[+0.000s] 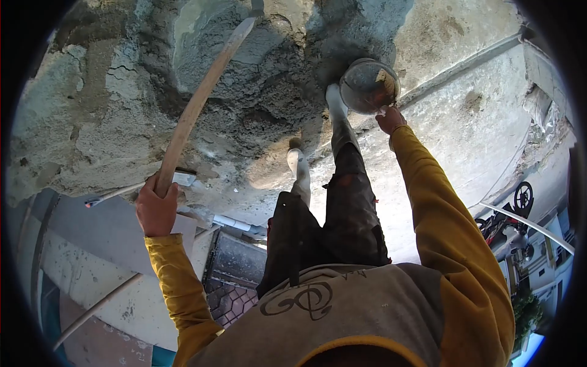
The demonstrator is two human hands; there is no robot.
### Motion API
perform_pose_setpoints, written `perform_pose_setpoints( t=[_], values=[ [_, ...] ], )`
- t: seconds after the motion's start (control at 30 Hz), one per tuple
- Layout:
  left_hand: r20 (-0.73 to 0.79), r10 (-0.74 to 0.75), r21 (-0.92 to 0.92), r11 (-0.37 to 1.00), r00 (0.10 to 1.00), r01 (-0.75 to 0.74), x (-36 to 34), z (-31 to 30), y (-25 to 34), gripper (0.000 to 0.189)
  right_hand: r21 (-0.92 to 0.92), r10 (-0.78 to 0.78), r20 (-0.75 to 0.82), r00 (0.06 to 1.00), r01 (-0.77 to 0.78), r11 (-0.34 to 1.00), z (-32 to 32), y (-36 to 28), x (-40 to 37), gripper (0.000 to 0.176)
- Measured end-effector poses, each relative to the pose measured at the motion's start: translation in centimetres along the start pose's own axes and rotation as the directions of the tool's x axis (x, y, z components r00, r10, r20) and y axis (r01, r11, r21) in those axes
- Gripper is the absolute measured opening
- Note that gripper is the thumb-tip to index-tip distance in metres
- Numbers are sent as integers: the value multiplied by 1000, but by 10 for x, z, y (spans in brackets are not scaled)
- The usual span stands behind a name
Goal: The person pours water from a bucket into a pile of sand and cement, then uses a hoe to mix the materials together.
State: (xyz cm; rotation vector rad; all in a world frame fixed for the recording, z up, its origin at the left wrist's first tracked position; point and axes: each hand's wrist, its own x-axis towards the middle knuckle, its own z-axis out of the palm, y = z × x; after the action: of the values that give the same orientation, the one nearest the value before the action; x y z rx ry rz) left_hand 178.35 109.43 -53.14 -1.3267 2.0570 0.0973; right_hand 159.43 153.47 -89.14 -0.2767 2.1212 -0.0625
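Note:
My left hand [157,208] is wrapped round the lower end of a long, slightly curved wooden handle [199,101]. Its far end reaches the rough grey wet mix [257,79] on the ground, where a dark tool head [257,7] shows only in part. With my right hand [390,120] I grip the rim of a round, dark metal bowl [369,85], held beside my right boot. The bowl's surface looks shiny, with a tan patch near the rim.
My white boots [336,107] stand at the near edge of the mix. A pale pipe [232,223] and a second wooden pole [98,310] lie at the left. A motorcycle [513,223] and a white pole [538,230] are at the right.

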Motion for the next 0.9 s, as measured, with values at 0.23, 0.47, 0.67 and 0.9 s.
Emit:
perform_pose_setpoints(
  t=[0.23, 0.47, 0.67, 0.9],
  values=[
    [129, 4, -112, 994, 992, 11, 10, -1, -17, 40, -34, -89, 195, 977, 98, 995, 27, 4, 21, 42],
    [577, 324, -625, 766, 750, 149, 19, 8, -39, 42, 51, -41, -5, 999, 41, 998, 8, -105, 14, 51],
    [539, 581, -812, 552, 610, 191, 24, 50, -71, 50, 341, -203, -162, 966, 248, 907, -10, -194, -46, 40],
    [345, 714, -860, 501, 610, -99, 44, 120, -176, 59, 774, 84, 253, 964, -253, 580, 65, -305, -121, 32]
  ],
)
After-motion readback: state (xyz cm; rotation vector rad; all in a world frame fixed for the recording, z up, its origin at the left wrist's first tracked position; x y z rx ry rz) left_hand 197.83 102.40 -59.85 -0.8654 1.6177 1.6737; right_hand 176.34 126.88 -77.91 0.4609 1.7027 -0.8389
